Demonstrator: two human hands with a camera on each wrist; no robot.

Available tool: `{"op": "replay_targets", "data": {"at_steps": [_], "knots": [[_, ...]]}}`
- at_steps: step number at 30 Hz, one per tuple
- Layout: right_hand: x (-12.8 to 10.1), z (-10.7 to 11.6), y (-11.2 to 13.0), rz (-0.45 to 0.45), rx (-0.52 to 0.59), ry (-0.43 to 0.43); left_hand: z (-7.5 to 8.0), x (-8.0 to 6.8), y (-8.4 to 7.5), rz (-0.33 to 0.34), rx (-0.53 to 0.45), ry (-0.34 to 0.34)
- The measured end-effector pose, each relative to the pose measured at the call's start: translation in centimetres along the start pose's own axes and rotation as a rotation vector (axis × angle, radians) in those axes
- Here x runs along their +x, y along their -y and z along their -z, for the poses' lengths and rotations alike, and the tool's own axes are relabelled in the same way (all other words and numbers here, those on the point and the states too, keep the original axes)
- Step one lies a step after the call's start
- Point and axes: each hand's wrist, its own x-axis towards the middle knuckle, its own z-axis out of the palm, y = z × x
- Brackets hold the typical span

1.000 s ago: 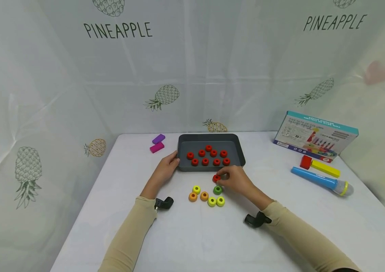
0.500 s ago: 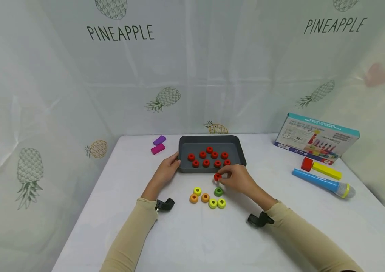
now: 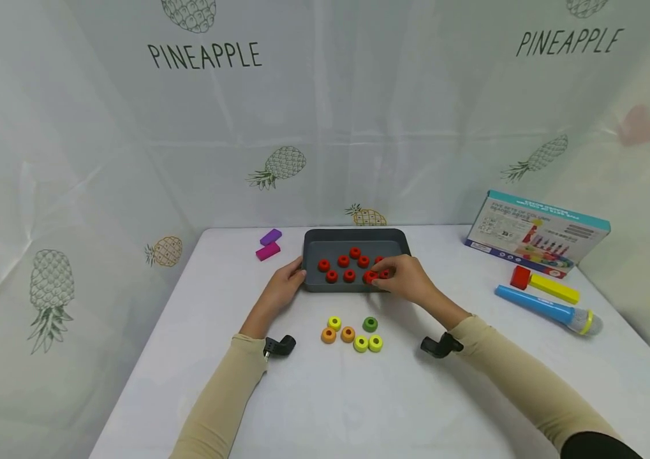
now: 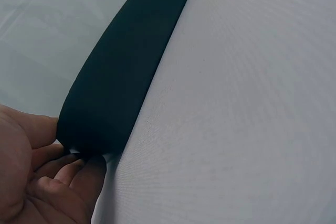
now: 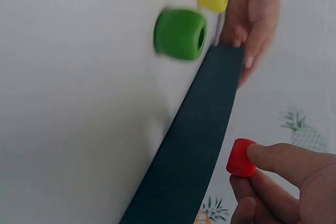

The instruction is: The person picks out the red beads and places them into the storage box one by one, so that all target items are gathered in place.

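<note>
A dark grey tray (image 3: 321, 243) holds several red beads (image 3: 343, 261) in loose rows. At its front left corner, my left hand (image 3: 283, 288) grips the wall, thumb by the rim and fingers bent round the corner in the left wrist view. Over the tray's front right part, my right hand (image 3: 411, 280) pinches a red bead (image 5: 241, 158) between thumb and fingertips. That bead shows above the tray's edge in the right wrist view. In front of the tray on the table lie a green bead (image 3: 370, 324), orange beads (image 3: 328, 335) and yellow beads (image 3: 361, 343).
Purple (image 3: 270, 237) and magenta blocks (image 3: 268, 251) lie left of the tray. To the right are a blue toy microphone (image 3: 537, 306), a red block (image 3: 520, 277), a yellow block (image 3: 554, 288) and a printed box (image 3: 537, 233). A pineapple-print curtain (image 3: 325, 127) hangs behind.
My right hand has carried the pinched red bead from the table in front of the tray, up and over its front wall. My left hand has stayed at the corner.
</note>
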Motion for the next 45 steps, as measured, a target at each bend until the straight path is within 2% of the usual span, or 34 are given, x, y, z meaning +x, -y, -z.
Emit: {"op": "replay_targets", "data": {"at_steps": [4,16,24,32,39,45], "knots": [[1.2,0.3,-0.5,0.004,-0.009,0.0,0.0,0.0,0.0,-0.002,-0.007,-0.002],[4.9,0.6,-2.2,-0.081,-0.033,0.023,-0.1,0.0,0.1,-0.009,-0.007,-0.01],[6.5,0.4,-3.1,-0.152,-0.03,0.047,-0.3,-0.1,0.2,0.021,-0.003,0.001],[8.1,0.1,-3.6,-0.218,-0.019,0.068,0.0,0.0,0.0,0.008,-0.012,-0.009],[8.9,-0.4,-4.5,-0.231,-0.062,0.062,0.0,0.1,-0.1,0.024,-0.004,-0.007],[9.2,-0.9,-4.8,-0.204,-0.074,0.069,-0.1,-0.1,-0.2,0.029,-0.022,-0.01]]}}
